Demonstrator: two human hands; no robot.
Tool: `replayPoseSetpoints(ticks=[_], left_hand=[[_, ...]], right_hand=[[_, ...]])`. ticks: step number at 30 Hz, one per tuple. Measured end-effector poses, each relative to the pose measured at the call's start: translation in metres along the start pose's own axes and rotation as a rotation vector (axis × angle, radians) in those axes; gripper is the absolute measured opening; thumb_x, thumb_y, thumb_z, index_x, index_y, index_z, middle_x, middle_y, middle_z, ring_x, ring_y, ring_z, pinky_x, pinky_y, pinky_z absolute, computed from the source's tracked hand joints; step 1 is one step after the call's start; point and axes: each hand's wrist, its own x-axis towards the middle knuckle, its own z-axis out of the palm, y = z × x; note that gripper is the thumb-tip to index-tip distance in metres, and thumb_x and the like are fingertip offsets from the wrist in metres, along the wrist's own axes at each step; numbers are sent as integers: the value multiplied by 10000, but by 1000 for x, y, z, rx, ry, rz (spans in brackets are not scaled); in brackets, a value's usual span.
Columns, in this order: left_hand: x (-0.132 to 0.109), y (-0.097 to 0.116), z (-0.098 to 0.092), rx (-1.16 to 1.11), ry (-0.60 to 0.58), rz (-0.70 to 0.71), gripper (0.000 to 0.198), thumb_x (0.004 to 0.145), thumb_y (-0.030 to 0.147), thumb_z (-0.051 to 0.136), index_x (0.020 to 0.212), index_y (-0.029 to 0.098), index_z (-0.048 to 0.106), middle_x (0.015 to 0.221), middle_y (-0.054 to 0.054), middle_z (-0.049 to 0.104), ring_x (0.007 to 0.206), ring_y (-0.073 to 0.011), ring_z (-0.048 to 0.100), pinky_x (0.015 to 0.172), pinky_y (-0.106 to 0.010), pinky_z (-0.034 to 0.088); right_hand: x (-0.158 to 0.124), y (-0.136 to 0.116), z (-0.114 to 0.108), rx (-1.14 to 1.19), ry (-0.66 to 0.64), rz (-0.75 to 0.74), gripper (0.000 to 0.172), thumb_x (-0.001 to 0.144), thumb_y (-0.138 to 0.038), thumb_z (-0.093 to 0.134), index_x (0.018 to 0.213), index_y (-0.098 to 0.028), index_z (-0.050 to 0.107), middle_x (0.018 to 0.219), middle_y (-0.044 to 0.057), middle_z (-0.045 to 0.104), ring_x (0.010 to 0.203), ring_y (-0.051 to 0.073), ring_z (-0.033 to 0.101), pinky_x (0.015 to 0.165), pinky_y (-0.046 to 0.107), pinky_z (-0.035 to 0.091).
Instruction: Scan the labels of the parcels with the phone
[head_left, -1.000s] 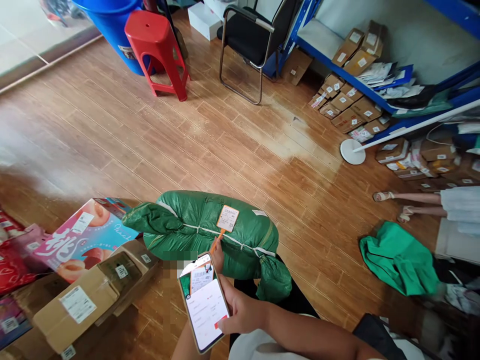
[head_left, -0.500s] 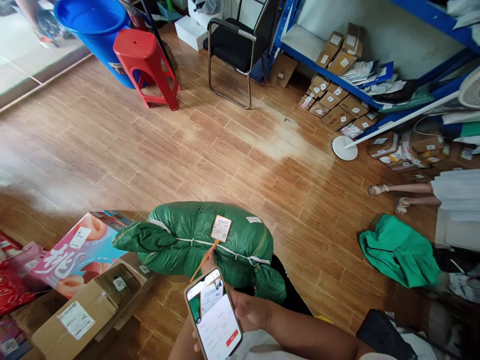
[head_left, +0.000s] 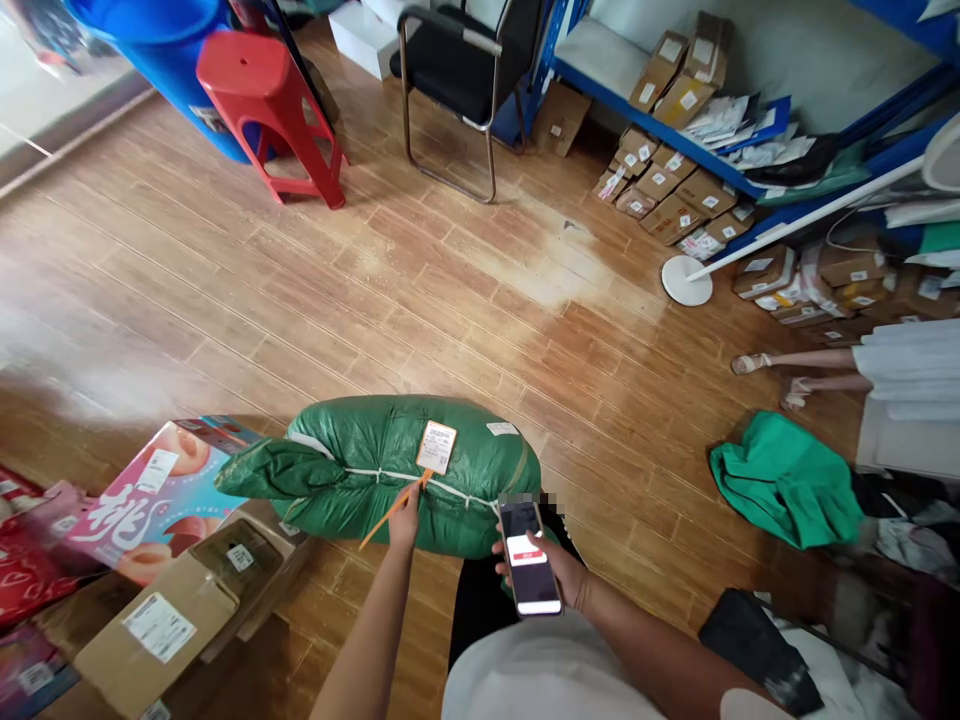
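A large green sack [head_left: 337, 425], tied with white cord, lies in front of me on my lap side. Near its middle is an orange-edged tag [head_left: 436, 447] with a printed label and an orange strap. My left hand [head_left: 405, 518] pinches the tag's strap [head_left: 382, 525] just below the label. In my right hand [head_left: 566, 575] is a smartphone [head_left: 531, 580], held upright over the sack's right end with the thumb on its screen. A red button and a white panel show on the lit screen.
Cardboard parcels [head_left: 161, 640] and a peach-printed box [head_left: 161, 500] are stacked at the left. A red stool [head_left: 255, 95], a blue bin [head_left: 161, 60] and a black chair [head_left: 450, 70] stand beyond. Shelved boxes [head_left: 667, 180], a white fan stand [head_left: 686, 281] and a person's legs [head_left: 817, 360] are right.
The phone has moved right and away from the tag, and its screen has changed from a label picture to a dark view. My left hand still grips the tag's strap.
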Motion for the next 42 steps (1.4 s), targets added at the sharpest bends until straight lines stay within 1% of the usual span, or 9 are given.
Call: replayPoseSetpoints(ticks=[3,6,11,14,18,22,27,34,42], left_hand=[[7,-3,-18,-71,-79,29,484,748,523,543,1062,177,666,1159,-104,709,1112,-243,627,976,-336,459],[12,-3,-41,-69,-141,-9,445,589,480,677,926,189,690,981,-85,758,956,-256,681,868,-342,503],[-10,25,-64,49,53,-54,312,698,535,602,718,224,607,663,4,641,672,-210,591,689,-325,433],[-38,59,-55,47,222,-4,322,792,545,542,703,237,523,577,59,471,575,-160,465,604,-288,359],[-68,95,-28,-81,301,132,254,815,469,576,763,234,497,632,75,419,579,-129,406,589,-261,335],[-85,104,-7,-147,305,154,208,805,401,606,809,234,482,675,77,393,592,-121,383,593,-257,327],[-107,109,-2,-166,291,199,181,834,327,576,769,241,430,701,65,397,624,-124,397,618,-260,337],[-138,125,-4,-280,122,227,212,850,344,563,755,244,402,684,68,350,606,-118,366,597,-257,332],[-167,120,2,-382,-79,177,166,825,361,569,907,227,518,810,11,529,743,-150,510,708,-272,427]], right_hand=[[-11,-8,-18,45,60,-57,594,861,-619,493,1280,-199,532,1145,92,664,963,222,669,833,354,500],[-15,-19,-16,55,65,-86,650,864,-666,433,1290,-184,526,1118,97,663,960,241,664,850,390,502],[-9,-28,6,8,13,-110,645,865,-663,424,1247,-159,551,1083,122,671,940,250,661,840,434,516],[-5,-26,18,-47,-11,-101,638,860,-656,449,1210,-135,566,1049,144,686,918,268,677,844,482,512],[-6,-21,33,-137,13,-206,515,816,-488,650,1210,-171,551,1033,118,702,886,267,697,835,477,517],[-12,-21,45,-225,33,-306,584,750,-241,742,1274,-259,484,1101,68,691,926,256,698,842,446,518],[-21,-20,56,-284,64,-356,528,802,-216,659,1286,-277,455,1091,49,697,917,244,703,857,448,515],[-26,-9,56,-271,110,-383,511,785,-223,649,1269,-246,485,1136,51,683,1034,242,646,909,403,484],[-30,14,57,-225,197,-379,458,825,-341,620,1264,-268,511,1104,17,697,986,247,655,812,362,498]])
